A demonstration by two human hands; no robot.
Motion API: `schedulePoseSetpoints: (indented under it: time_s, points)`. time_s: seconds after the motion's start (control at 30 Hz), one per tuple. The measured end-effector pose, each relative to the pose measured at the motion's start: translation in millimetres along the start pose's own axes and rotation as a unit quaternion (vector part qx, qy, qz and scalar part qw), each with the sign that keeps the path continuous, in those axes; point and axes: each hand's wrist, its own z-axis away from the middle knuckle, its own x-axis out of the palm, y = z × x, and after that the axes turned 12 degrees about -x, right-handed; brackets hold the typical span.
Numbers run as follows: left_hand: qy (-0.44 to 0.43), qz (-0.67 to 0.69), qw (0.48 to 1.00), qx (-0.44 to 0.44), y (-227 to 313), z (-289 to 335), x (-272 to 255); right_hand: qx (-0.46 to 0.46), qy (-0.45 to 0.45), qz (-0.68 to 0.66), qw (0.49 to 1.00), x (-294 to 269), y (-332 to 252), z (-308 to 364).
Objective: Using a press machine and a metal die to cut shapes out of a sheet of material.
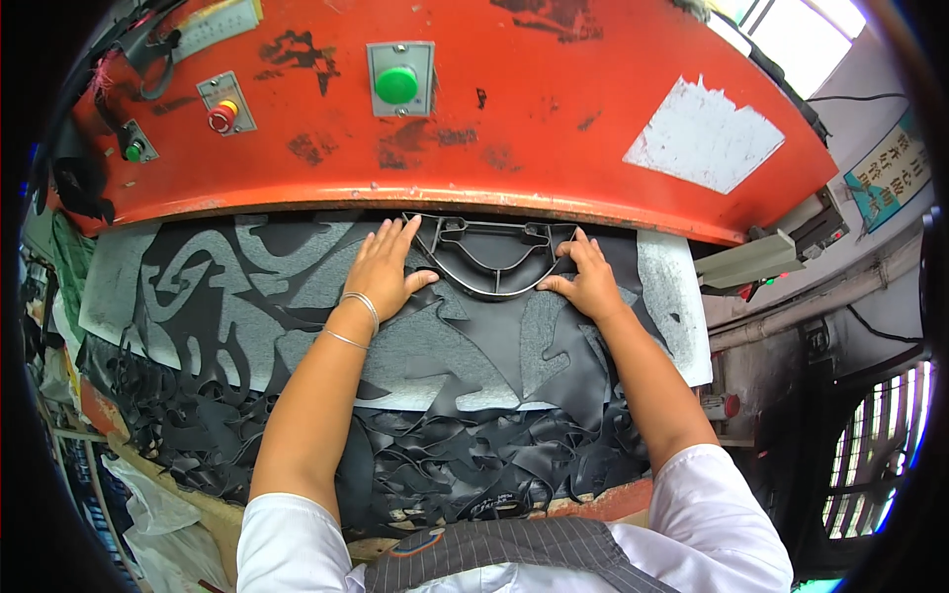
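Observation:
A curved metal cutting die [497, 294], shaped like a half-ring with inner struts, lies on black sheet material [486, 326] just below the front edge of the red machine. My left hand [384, 269] holds the die's left end, fingers long and thumb stretched toward its curve. On the opposite end, my right hand [590, 279] grips the corner with thumb and fingers. The black sheet has many cut-out gaps, through which the grey-white cutting board [682, 301] shows. The die's far edge sits close to the machine and is partly in shadow.
The red press [554, 128] spans the far side, with a large green button [396, 86], a red knob [223, 116] and a small green button [134, 151]. Black scrap strips [445, 455] pile along the near edge. A plastic bag [168, 524] hangs at lower left.

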Motion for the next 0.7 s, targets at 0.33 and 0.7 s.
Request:
schedulePoseSetpoints:
  time_s: [0.33,0.7]
  points:
    - [-0.091,0.156,0.984,0.014,-48.4,97.7,-92.4,0.017,0.069,0.000,0.997,-49.2,-106.6,23.6]
    - [0.515,0.239,0.798,-0.200,-246.2,81.0,-262.6,-0.151,0.216,0.034,0.964,-63.3,-296.8,-115.1]
